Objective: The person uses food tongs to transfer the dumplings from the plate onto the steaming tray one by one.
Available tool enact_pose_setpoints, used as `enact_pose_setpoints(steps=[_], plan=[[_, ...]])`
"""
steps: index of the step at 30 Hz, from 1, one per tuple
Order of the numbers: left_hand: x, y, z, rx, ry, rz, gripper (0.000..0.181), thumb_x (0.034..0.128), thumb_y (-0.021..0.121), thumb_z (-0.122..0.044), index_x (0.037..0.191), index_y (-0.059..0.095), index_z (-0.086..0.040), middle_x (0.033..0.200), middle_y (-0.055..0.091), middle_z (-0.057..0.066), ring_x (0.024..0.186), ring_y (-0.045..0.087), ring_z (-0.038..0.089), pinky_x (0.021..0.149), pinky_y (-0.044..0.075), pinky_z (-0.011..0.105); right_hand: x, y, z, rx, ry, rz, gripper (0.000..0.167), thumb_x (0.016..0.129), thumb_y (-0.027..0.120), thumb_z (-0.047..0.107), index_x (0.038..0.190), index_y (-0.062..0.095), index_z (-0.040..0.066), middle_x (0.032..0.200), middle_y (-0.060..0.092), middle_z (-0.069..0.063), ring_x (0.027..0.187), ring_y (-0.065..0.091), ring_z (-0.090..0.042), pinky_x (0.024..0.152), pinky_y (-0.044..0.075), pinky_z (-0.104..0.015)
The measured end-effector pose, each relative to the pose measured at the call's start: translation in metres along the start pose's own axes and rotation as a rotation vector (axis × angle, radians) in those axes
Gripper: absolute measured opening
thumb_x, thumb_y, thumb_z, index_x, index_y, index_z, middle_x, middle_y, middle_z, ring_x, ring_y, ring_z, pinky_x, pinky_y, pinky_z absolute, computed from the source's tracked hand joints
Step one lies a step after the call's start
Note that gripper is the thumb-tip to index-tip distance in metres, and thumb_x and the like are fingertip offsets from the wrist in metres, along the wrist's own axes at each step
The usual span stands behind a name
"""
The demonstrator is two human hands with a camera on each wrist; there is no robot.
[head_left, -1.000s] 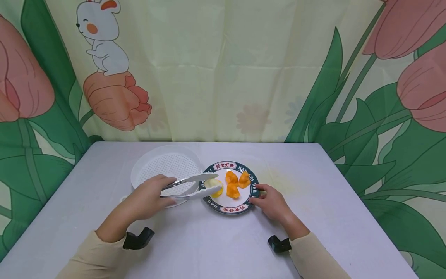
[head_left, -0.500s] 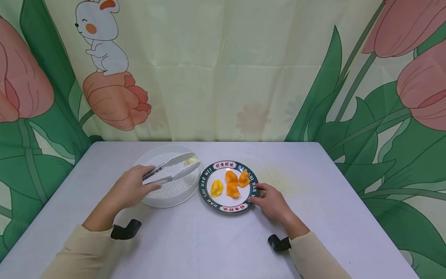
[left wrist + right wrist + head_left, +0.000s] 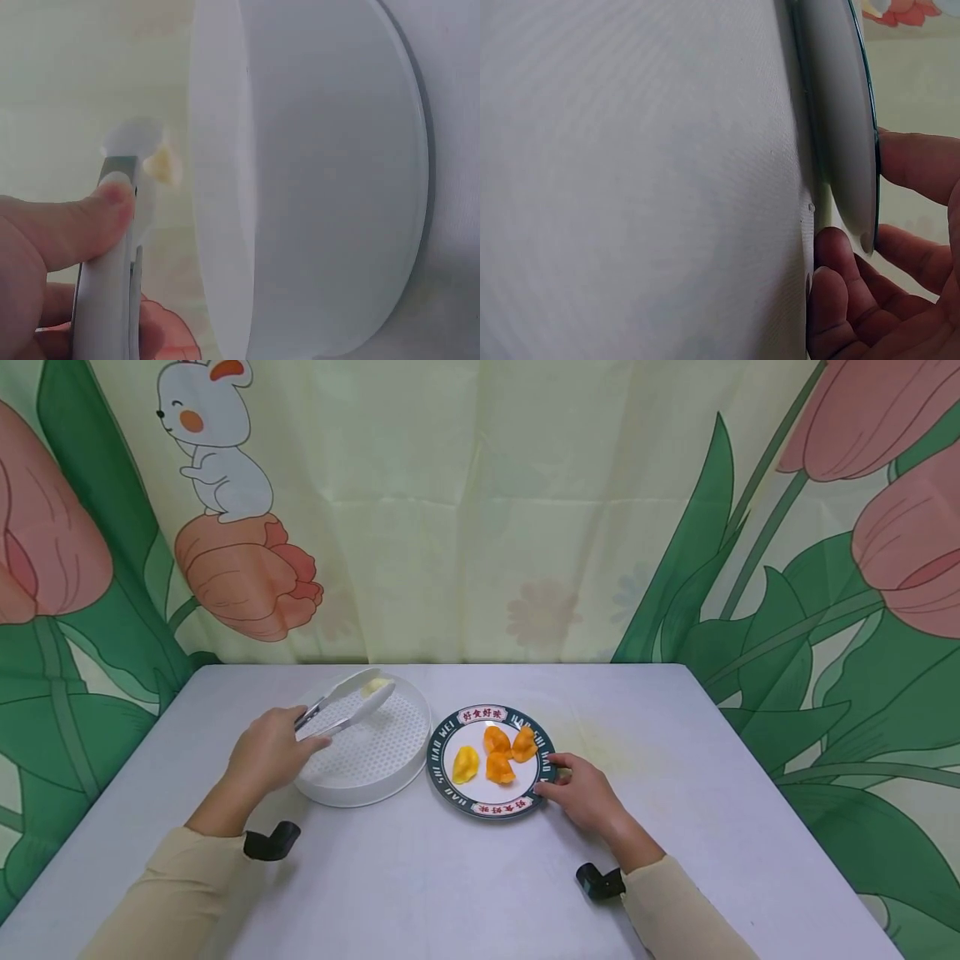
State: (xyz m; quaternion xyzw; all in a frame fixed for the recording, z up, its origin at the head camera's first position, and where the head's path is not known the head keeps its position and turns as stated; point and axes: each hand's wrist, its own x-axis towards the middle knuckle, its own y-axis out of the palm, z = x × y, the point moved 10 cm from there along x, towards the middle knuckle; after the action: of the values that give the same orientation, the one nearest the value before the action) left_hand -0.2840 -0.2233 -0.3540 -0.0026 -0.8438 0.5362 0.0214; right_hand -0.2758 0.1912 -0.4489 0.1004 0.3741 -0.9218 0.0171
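Note:
My left hand [image 3: 264,750] grips metal tongs [image 3: 352,720] with pale tips, thumb on one arm. Between the tips sits a small pale-yellow piece [image 3: 375,686], over the far part of a round white perforated tray [image 3: 360,795]. In the left wrist view the tongs [image 3: 109,292] and the blurred piece [image 3: 163,165] show beyond the tray's wall [image 3: 330,180]. My right hand [image 3: 587,800] pinches the right rim of a green-edged plate [image 3: 444,772]. Several dumpling-like pieces lie on it: orange ones [image 3: 499,768] and a yellow one [image 3: 465,765]. Fingers [image 3: 915,259] meet the rim in the right wrist view.
Both the tray and the plate stand on a white-covered table [image 3: 450,885], side by side with a narrow gap. A printed curtain [image 3: 465,527] hangs behind the table's far edge.
The tongs have moved from over the plate, leftward and then farther back over the tray, carrying the pale-yellow piece. My right hand and the plate have stayed in place.

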Motion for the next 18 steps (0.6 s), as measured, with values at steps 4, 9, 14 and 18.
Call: enact_pose_setpoints(steps=[4, 9, 14, 18], plan=[[0.004, 0.000, 0.009, 0.018, -0.059, 0.014, 0.072, 0.0913, 0.074, -0.029, 0.137, 0.044, 0.018, 0.123, 0.055, 0.037, 0.101, 0.056, 0.044, 0.082, 0.048, 0.055, 0.000, 0.000, 0.000, 0.001, 0.003, -0.001, 0.064, 0.087, 0.079, 0.022, 0.143, 0.052, 0.004, 0.109, 0.061, -0.011, 0.088, 0.055, -0.023, 0.073, 0.054, -0.029], [0.007, 0.001, 0.015, 0.026, -0.091, 0.024, 0.073, 0.0917, 0.073, -0.028, 0.137, 0.043, 0.020, 0.127, 0.052, 0.039, 0.107, 0.054, 0.047, 0.087, 0.047, 0.058, 0.000, 0.000, 0.000, 0.007, 0.007, 0.001, 0.064, 0.088, 0.079, 0.022, 0.143, 0.052, 0.005, 0.110, 0.061, -0.012, 0.087, 0.055, -0.024, 0.072, 0.053, -0.029], [0.009, 0.002, 0.020, 0.048, -0.116, 0.033, 0.071, 0.0924, 0.071, -0.029, 0.136, 0.043, 0.020, 0.126, 0.052, 0.039, 0.105, 0.055, 0.047, 0.086, 0.047, 0.057, 0.000, 0.001, 0.001, 0.010, 0.007, 0.001, 0.064, 0.088, 0.079, 0.022, 0.143, 0.052, 0.005, 0.113, 0.061, -0.012, 0.088, 0.055, -0.024, 0.073, 0.054, -0.029], [0.009, 0.003, 0.024, 0.057, -0.135, 0.046, 0.069, 0.0931, 0.071, -0.029, 0.135, 0.044, 0.020, 0.124, 0.053, 0.038, 0.101, 0.055, 0.045, 0.083, 0.048, 0.055, 0.000, 0.000, 0.001, 0.010, 0.003, -0.004, 0.064, 0.088, 0.079, 0.022, 0.143, 0.052, 0.005, 0.116, 0.061, -0.012, 0.090, 0.056, -0.024, 0.075, 0.054, -0.030]])
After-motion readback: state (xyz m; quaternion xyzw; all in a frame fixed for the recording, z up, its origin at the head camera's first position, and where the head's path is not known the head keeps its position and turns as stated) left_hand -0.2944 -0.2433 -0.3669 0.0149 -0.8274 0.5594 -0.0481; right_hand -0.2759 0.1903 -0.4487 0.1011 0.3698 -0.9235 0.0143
